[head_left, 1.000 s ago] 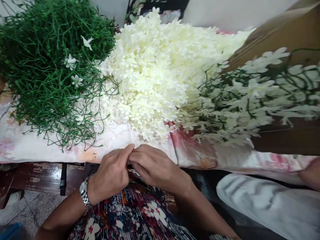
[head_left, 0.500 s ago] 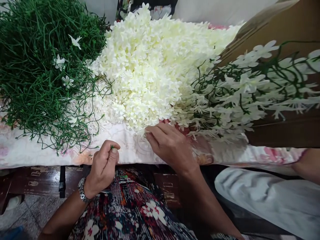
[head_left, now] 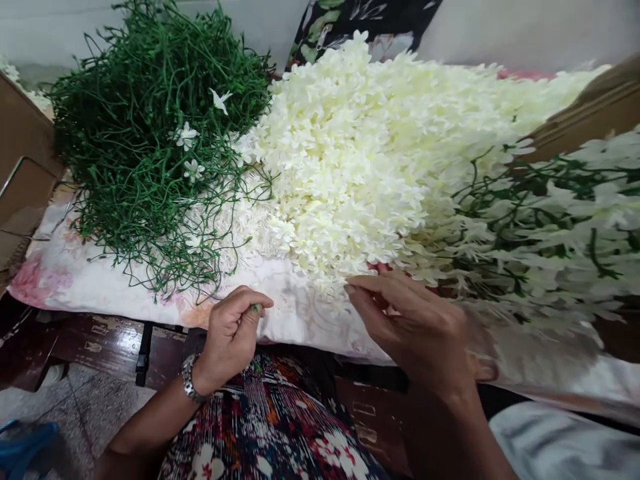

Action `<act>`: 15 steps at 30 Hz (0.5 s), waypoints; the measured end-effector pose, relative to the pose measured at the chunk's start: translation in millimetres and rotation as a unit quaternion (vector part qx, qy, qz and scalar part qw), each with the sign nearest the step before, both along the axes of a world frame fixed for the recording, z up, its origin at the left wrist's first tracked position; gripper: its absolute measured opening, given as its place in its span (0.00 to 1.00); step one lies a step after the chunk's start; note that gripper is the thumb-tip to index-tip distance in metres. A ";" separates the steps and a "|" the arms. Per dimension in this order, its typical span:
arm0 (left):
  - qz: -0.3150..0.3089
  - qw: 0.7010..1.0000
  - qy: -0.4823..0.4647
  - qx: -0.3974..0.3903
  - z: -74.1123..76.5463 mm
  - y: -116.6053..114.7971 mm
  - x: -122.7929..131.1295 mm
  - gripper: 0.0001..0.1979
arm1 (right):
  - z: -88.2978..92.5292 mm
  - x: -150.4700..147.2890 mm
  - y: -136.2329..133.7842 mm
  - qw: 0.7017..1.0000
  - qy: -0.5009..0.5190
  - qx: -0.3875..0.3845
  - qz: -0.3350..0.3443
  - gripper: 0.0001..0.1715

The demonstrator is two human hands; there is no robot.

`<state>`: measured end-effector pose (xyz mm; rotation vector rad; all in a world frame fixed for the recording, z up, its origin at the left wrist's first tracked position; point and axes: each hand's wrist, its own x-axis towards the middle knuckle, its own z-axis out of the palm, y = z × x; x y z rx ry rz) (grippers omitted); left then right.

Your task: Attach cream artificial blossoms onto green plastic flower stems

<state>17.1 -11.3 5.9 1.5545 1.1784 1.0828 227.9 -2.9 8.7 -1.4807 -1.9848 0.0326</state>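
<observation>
My left hand [head_left: 231, 333], with a metal watch at the wrist, is closed in a pinch over the cloth's front edge. A tiny green stem tip [head_left: 256, 308] shows between its thumb and forefinger. My right hand [head_left: 413, 323] is at the front of a heap of white artificial flower heads [head_left: 350, 160]. Its thumb and forefinger are pinched together; what they hold, if anything, is too small to make out. To the left lies a tangled pile of green plastic stems [head_left: 150, 133], with a few white flowers on it.
White flowers on green stems [head_left: 560, 220] lie at the right, by a brown cardboard box [head_left: 575, 120]. Another box [head_left: 23, 180] stands at the far left. A floral cloth [head_left: 60, 267] lies beneath everything. Someone's light-clad leg [head_left: 565, 443] is at lower right.
The view has swung left, so the piles appear farther right and the left box has come into sight. Both hands keep their pinches, and the green tip stays in the left one.
</observation>
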 end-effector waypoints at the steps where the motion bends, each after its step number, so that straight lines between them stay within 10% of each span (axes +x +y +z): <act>1: 0.003 1.000 -0.013 -0.006 -0.8 -0.1 0.7 0.08 | 2.9 -4.9 -0.3 0.999 0.039 -0.016 0.016 0.05; 10: -0.023 0.997 -0.074 0.017 -2.6 -3.5 -8.3 0.03 | 5.9 -62.4 7.0 0.888 0.247 -0.308 0.237 0.07; 15: 0.089 0.994 -0.046 -0.047 -6.9 -9.6 -24.9 0.01 | 0.9 -77.2 27.4 0.978 -0.006 -0.154 0.140 0.11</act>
